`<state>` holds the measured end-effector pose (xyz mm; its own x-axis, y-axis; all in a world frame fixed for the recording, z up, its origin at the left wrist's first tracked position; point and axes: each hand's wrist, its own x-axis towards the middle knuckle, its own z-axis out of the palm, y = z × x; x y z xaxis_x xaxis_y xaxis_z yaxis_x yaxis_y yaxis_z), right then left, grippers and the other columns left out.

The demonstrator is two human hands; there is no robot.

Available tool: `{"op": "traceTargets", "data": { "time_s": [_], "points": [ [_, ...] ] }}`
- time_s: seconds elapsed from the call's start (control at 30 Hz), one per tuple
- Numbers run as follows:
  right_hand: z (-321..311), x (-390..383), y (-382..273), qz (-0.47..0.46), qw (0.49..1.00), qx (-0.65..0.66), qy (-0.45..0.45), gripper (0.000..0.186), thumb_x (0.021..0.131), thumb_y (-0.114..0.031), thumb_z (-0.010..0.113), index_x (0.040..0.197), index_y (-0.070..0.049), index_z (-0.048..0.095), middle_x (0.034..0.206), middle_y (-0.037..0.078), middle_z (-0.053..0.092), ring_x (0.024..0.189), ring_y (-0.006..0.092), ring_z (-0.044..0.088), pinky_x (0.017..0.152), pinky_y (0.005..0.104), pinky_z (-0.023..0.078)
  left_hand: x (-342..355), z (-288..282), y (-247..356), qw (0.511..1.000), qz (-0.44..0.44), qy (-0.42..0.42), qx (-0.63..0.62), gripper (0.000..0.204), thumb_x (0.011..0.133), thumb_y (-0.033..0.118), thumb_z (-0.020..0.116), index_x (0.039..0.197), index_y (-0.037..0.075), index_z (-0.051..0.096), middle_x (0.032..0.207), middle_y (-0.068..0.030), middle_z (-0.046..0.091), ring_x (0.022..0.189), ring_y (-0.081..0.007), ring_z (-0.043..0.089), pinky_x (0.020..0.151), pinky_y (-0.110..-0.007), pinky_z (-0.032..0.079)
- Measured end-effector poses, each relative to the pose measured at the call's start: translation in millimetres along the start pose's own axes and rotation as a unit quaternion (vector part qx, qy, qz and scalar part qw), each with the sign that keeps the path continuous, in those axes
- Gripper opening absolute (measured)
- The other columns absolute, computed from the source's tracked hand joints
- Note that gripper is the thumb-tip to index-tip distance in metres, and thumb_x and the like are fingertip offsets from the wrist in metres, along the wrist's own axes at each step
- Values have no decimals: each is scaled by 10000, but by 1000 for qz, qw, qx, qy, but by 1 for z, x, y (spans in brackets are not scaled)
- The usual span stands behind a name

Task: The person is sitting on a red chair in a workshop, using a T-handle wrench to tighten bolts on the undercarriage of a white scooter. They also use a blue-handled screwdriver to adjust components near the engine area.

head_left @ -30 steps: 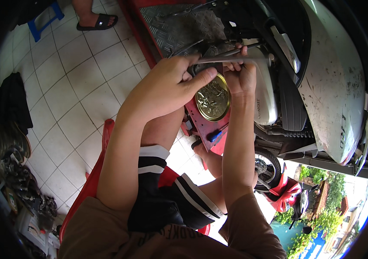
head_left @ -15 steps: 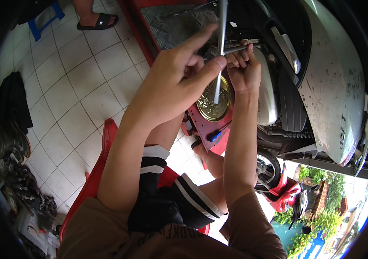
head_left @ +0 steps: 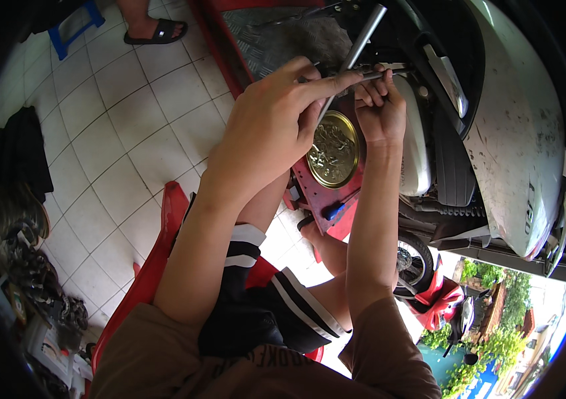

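A T-handle wrench (head_left: 364,38) points toward the motorcycle's (head_left: 519,133) side, its silver crossbar slanting up to the right. My left hand (head_left: 273,113) is closed at the crossbar, with one finger stretched across its middle. My right hand (head_left: 381,113) pinches the wrench's shaft between thumb and fingers, close to the engine parts. Where the shaft's tip meets the motorcycle is too dark and small to make out. Below the wrench, between my forearms, lies a round gold-coloured tin (head_left: 333,149) with many small metal pieces in it.
A blue-handled screwdriver (head_left: 336,209) lies on the red stand (head_left: 311,187) by the tin. The lift's metal plate (head_left: 296,40) is behind my hands. Another person's sandalled foot (head_left: 156,31) and a blue stool (head_left: 73,30) are at the far left. Parts (head_left: 43,286) are heaped at left.
The crossbar has turned from nearly upright to a slant, its upper end going right. My left hand's extended fingers have come down and closed at it. The right hand keeps its place on the shaft.
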<state>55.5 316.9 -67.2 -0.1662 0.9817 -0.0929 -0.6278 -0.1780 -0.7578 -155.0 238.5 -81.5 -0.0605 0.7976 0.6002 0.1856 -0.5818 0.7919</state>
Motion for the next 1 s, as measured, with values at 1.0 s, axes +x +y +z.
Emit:
{"op": "traceTargets", "data": {
  "time_s": [1.0],
  "points": [
    [25, -24, 30, -14, 997, -72, -32, 221, 936, -222, 569, 945, -1, 561, 625, -16, 427, 554, 73, 338, 527, 225, 295, 0, -14, 22, 939, -138, -206, -240, 419, 951, 291, 549, 1226, -25, 566, 533, -6, 285, 519, -84, 266, 487, -262, 269]
  ]
}}
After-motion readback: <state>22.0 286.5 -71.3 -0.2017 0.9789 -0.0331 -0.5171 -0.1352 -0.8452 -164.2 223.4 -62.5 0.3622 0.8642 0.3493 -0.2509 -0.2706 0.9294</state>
